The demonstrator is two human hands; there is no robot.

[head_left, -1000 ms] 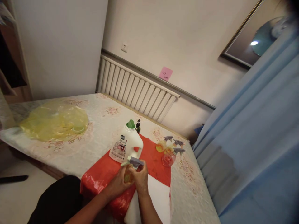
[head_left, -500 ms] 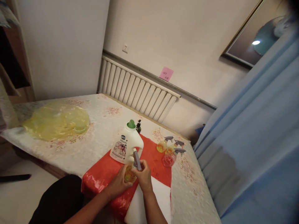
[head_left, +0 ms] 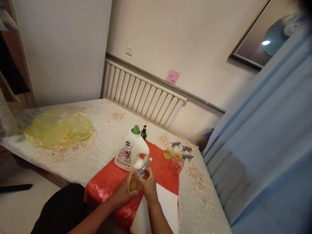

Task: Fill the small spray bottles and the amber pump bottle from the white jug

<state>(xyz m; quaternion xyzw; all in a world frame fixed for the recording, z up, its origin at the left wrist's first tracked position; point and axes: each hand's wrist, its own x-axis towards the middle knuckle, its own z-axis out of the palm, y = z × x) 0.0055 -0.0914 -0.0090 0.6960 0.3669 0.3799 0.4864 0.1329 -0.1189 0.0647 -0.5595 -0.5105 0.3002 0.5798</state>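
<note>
My left hand [head_left: 124, 191] grips the body of a small yellow spray bottle [head_left: 134, 184] over the red plastic sheet [head_left: 107, 183]. My right hand [head_left: 147, 183] is closed on the bottle's grey trigger head [head_left: 143, 167], which points up and to the right. A white detergent jug with a green cap [head_left: 131, 150] stands just behind my hands. Three more small spray bottles [head_left: 175, 156], yellow, orange and pink with grey heads, stand together to the right of the jug.
A table with a floral cloth [head_left: 102, 130] holds a crumpled yellow plastic bag [head_left: 57, 126] at the far left. A white sheet [head_left: 165, 204] lies under my right forearm. A radiator [head_left: 141, 94] runs along the wall; a blue curtain [head_left: 263, 146] hangs at right.
The grey trigger head has turned in my right hand: it pointed left a second ago, then upright, and now points up to the right. The left hand stays on the bottle.
</note>
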